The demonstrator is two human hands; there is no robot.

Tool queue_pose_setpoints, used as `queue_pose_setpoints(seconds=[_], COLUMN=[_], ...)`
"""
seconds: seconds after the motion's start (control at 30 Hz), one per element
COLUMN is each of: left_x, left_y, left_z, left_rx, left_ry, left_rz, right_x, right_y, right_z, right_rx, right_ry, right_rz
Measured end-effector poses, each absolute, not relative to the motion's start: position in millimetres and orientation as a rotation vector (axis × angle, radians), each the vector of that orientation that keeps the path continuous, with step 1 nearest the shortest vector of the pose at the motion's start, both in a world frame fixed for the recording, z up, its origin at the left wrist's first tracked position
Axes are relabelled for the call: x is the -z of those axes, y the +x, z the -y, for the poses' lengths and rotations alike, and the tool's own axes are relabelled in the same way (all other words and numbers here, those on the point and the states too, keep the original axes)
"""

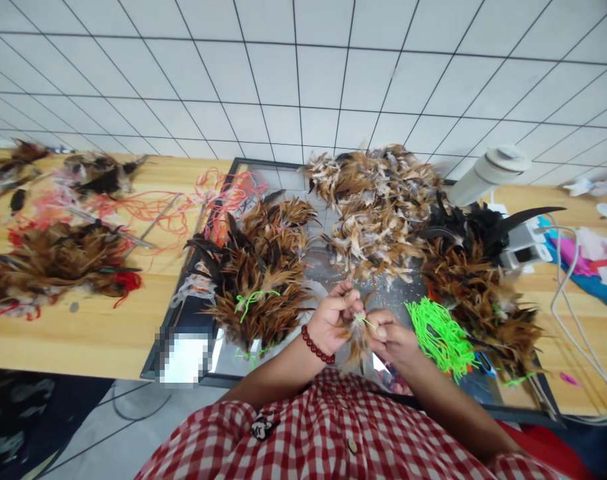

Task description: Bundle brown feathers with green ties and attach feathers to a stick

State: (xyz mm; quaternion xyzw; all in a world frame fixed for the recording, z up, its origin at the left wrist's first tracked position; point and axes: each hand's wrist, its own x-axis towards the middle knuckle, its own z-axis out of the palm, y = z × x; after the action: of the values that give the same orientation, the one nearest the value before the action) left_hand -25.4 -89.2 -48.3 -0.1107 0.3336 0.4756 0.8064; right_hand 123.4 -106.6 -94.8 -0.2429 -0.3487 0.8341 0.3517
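Close in front of my chest, my left hand pinches the top of a small bunch of brown feathers, whose tips hang downward. My right hand is closed on a short bright green cord that crosses the bunch near its quill end. Just right of that hand lies a heap of cut green cords. To the left is a pile of brown feathers with a green strand on it. A paler feather pile sits beyond my hands.
A glossy black-framed panel lies on the wooden table. At right are more brown feathers, a white bottle, a white cable and scissors. Red cords and another feather pile lie at left.
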Motion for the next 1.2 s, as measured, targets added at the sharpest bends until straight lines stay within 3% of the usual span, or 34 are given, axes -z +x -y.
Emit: queue_pose_setpoints(seconds=[0.43, 0.7, 0.87, 1.0, 1.2], left_x=[43, 43, 35, 29, 40], left_y=[-21, -35, -45, -35, -14], left_z=[92, 70, 68, 84, 118], left_rx=[-1.023, -1.254, -1.427, -1.411, -1.194], left_ry=[-0.385, -0.333, -0.273, -0.114, 0.495], left_rz=[-0.702, -0.81, -0.765, -0.727, -0.745], right_x=[93, 88, 76, 72, 78], right_y=[125, 120, 130, 124, 121], right_z=[105, 86, 88, 106, 131], right_rx=[-2.229, -2.141, -2.155, -2.272, -2.399], right_ry=[-0.511, -0.36, -0.178, -0.438, -0.671], right_rz=[0.783, 0.227, 0.401, 0.523, 0.224])
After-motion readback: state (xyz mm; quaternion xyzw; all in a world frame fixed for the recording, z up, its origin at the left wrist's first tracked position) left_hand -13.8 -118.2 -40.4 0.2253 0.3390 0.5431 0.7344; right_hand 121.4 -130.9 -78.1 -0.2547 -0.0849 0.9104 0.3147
